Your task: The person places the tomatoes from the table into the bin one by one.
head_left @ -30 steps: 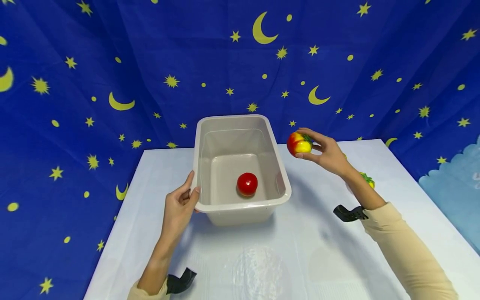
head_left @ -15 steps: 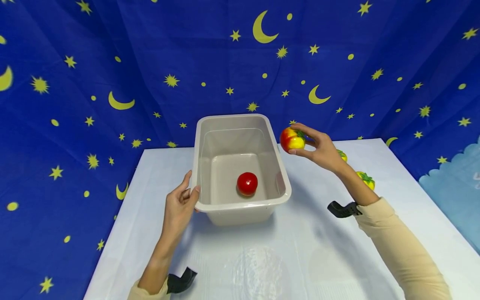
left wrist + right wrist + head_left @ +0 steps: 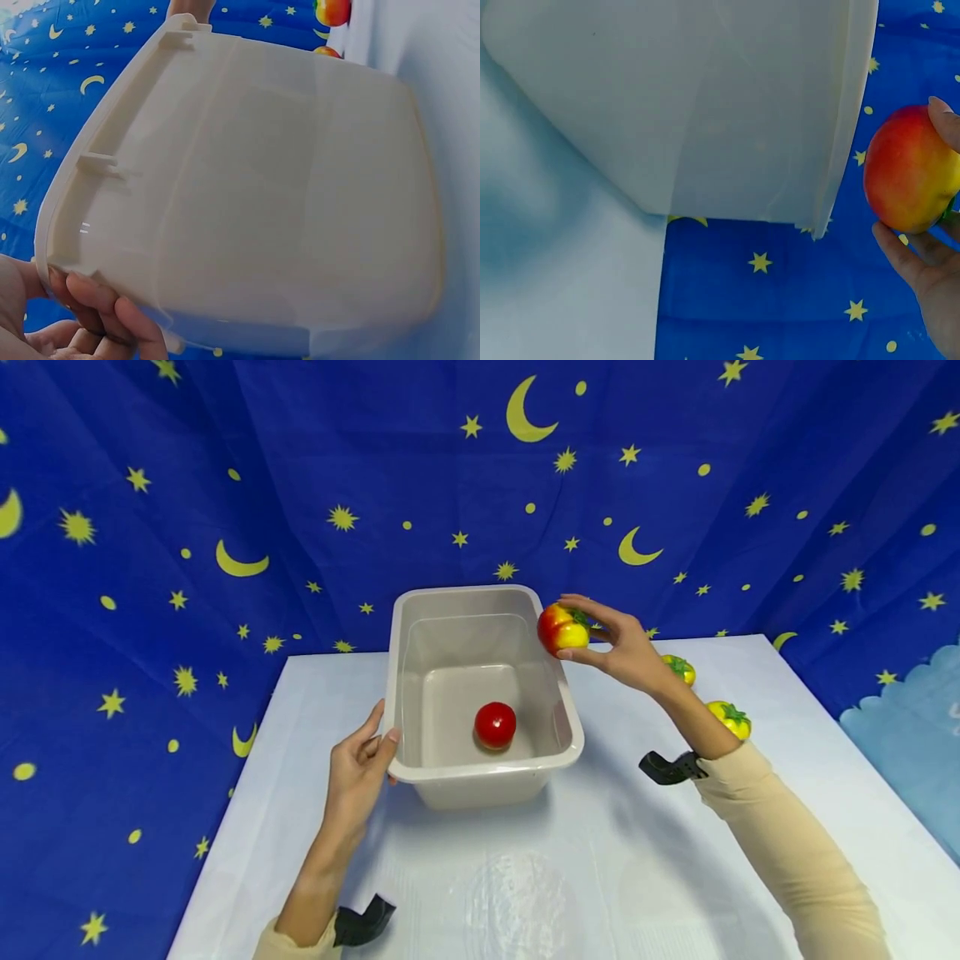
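Since the earlier frames, the right hand [image 3: 626, 647] has carried the red-and-yellow fruit [image 3: 562, 628] leftward, from off to the bin's right side to a spot directly above the bin's right rim. That grip is curled round the fruit, thumb below and fingers [image 3: 946, 120] over the top, so the fruit hangs in the air just at the rim of the bin [image 3: 485, 770], not inside it. The right wrist view shows the same fruit [image 3: 911, 169] held beside the bin's outer wall [image 3: 705, 105], close to it but apart.

At the bin's near left corner, the left hand [image 3: 360, 772] has not shifted. Its grip is loosely closed on the rim, thumb along the edge and fingers under the lip; the left wrist view shows the fingers [image 3: 105, 307] tucked beneath the rim of the bin [image 3: 255, 187].

Inside the bin, on its floor toward the near wall, lies a red tomato [image 3: 495, 725]. To the right of the bin, beyond the right forearm, two yellow-green fruits [image 3: 678, 669] [image 3: 727, 718] sit on the white table [image 3: 525, 885], well apart from the bin. Behind the bin hangs a blue cloth [image 3: 225, 485] printed with yellow stars and moons.
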`<move>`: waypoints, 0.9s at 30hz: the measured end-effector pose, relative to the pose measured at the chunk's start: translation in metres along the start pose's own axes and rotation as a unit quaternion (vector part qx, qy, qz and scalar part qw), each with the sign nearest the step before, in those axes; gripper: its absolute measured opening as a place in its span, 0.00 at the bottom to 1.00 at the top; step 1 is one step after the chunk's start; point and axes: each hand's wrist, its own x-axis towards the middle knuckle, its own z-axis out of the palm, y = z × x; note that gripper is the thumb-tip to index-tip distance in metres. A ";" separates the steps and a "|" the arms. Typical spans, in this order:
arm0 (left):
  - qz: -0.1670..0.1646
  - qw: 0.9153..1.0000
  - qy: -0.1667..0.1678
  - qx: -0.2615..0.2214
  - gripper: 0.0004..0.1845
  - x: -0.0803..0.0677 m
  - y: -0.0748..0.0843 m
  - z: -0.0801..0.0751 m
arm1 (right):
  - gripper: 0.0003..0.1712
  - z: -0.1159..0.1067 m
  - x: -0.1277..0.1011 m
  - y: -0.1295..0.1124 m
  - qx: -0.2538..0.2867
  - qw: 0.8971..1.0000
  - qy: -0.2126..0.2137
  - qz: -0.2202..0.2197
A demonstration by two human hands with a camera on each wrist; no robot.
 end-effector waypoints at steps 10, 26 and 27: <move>-0.004 1.000 0.003 0.019 0.30 0.000 0.001 0.001 | 0.35 0.013 0.009 -0.008 0.019 0.999 -0.023 -0.014; -0.016 1.000 -0.003 0.026 0.30 0.000 0.001 0.000 | 0.37 0.033 0.016 -0.010 0.029 0.997 -0.076 -0.005; -0.017 1.000 -0.002 0.027 0.30 0.000 0.002 0.000 | 0.37 0.034 0.017 -0.010 0.031 0.996 -0.078 -0.007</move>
